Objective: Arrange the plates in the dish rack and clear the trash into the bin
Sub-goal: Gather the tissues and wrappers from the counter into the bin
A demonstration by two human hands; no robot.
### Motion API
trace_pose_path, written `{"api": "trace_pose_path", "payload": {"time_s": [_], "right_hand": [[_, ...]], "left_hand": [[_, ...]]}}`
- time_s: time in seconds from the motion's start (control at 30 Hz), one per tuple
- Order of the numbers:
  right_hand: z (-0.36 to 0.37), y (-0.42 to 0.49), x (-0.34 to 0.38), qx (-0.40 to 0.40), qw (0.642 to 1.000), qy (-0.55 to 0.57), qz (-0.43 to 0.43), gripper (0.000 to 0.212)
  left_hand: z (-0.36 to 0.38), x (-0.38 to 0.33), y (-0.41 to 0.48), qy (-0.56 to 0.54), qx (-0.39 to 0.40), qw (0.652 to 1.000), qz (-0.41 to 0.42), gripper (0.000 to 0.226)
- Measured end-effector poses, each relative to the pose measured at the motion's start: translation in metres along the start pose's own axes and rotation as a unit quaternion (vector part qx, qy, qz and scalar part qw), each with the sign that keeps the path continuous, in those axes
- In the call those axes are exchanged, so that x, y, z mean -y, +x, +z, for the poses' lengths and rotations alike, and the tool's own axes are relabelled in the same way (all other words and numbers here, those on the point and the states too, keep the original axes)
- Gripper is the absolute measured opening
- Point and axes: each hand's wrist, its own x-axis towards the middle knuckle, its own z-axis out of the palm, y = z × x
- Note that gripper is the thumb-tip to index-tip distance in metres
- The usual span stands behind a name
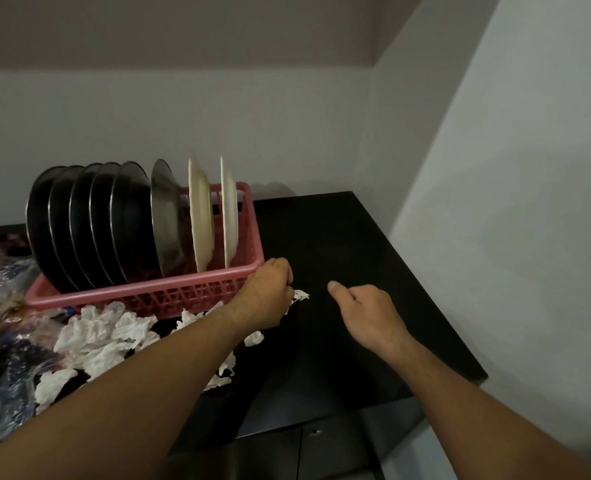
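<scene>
Pink plastic dish rack (pixel 169 292) sits on my black counter (pixel 339 258), filled with upright plates: dark metal ones (pixel 89 223) at the left, two white ones (pixel 214 216) at the right end. My left hand (pixel 268 294) is closed at the rack's near right corner, gripping what looks like a scrap of white tissue (pixel 301 295), though my knuckles hide most of it. More crumpled tissue (pixel 103 337) lies along the rack's front. My right hand (pixel 368 315) hangs loosely curled, thumb out, holding nothing I can see.
</scene>
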Motion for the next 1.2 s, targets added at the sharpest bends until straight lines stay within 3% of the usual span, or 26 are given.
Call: {"api": "trace_pose_path", "payload": {"time_s": [0.07, 0.17, 0.27, 0.37, 0.47, 0.53, 0.63, 0.77, 0.9, 0.93, 1.07, 1.2], "right_hand": [[0.002, 0.0, 0.004, 0.026, 0.999, -0.013, 0.016, 0.048], [0.009, 0.002, 0.007, 0.068, 0.997, -0.033, 0.019, 0.039], [0.015, 0.005, 0.008, 0.114, 0.992, -0.057, 0.012, 0.023], [0.023, 0.008, 0.009, 0.14, 0.987, -0.079, 0.009, 0.02], [0.029, 0.011, 0.011, 0.14, 0.987, -0.082, 0.011, 0.023], [0.029, 0.012, 0.011, 0.133, 0.988, -0.081, 0.01, 0.021], [0.026, 0.013, 0.009, 0.108, 0.99, -0.087, 0.001, 0.016], [0.017, 0.015, 0.004, 0.091, 0.992, -0.084, -0.002, 0.013], [0.012, 0.014, 0.0, 0.083, 0.993, -0.079, -0.011, 0.011], [0.011, 0.014, -0.001, 0.084, 0.993, -0.079, -0.012, 0.011], [0.009, 0.016, -0.004, 0.085, 0.993, -0.075, -0.011, 0.01], [0.008, 0.018, -0.008, 0.084, 0.993, -0.077, -0.014, 0.012]], "left_hand": [[-0.002, 0.007, -0.004, -0.013, 0.009, 1.0, -0.001, 0.013], [-0.003, 0.015, -0.007, -0.006, 0.01, 1.0, -0.013, 0.032], [-0.002, 0.024, -0.008, 0.078, -0.009, 0.997, 0.0, 0.014], [0.003, 0.027, -0.01, 0.073, -0.014, 0.997, 0.007, 0.015], [0.005, 0.029, -0.009, 0.01, -0.009, 1.0, -0.011, 0.03], [0.004, 0.03, -0.009, 0.0, 0.038, 0.999, -0.008, 0.026], [0.004, 0.031, -0.005, 0.01, 0.107, 0.994, 0.001, 0.047], [0.006, 0.029, 0.001, 0.069, 0.046, 0.996, 0.014, 0.028], [0.014, 0.03, 0.005, 0.194, 0.043, 0.98, 0.026, 0.024], [0.017, 0.03, 0.005, 0.196, 0.042, 0.98, 0.016, 0.022], [0.034, 0.031, 0.012, 0.209, 0.047, 0.976, -0.045, 0.051], [0.045, 0.04, 0.013, 0.192, -0.005, 0.981, -0.015, 0.035]]}}
